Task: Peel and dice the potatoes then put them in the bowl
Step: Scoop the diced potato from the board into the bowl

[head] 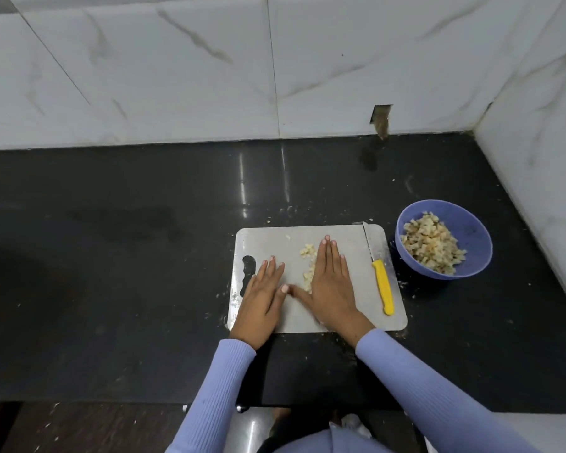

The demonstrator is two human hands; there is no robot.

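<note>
We had most of the diced potato in the blue bowl (471,237); a small pile of dice (308,261) remained on the cutting board (350,305), between our flat, empty left hand (264,295) and right hand (332,286), knife (382,286) set aside.

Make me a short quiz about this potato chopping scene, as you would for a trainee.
1. True or false: the right hand grips the knife.
2. Where does most diced potato lie? A) board B) bowl C) counter
3. Fill in: both hands lie flat on the ____.

Key: 1 false, the knife lies on the board, right of that hand; 2 B; 3 board, the left hand too.
</note>
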